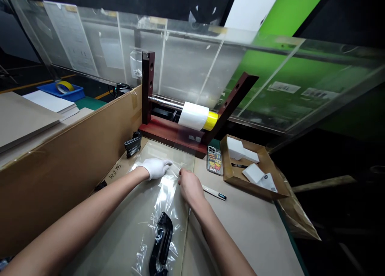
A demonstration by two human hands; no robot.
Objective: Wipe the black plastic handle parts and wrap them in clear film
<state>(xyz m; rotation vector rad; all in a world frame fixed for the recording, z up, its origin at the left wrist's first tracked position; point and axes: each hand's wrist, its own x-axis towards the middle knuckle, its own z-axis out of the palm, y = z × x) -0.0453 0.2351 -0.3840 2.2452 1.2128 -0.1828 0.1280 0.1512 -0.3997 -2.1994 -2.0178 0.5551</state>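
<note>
My left hand (154, 168), in a white glove, pinches the upper end of a clear plastic bag (166, 189). Bare, my right hand (190, 184) has its fingers closed at the other side of that end; its fingertips are partly hidden. A curved black handle-like part (165, 244) lies inside the lower end of the bag, towards me. A slim white tool with a small dark display (215, 192) rests on the table just right of my right wrist.
A dark red stand (171, 129) holds a roll of white film (194, 115) ahead. Folded black pieces (132, 144) lie by the cardboard wall (75, 135) at left. At right are a phone (214, 160) and a cardboard tray (255, 183) with white boxes.
</note>
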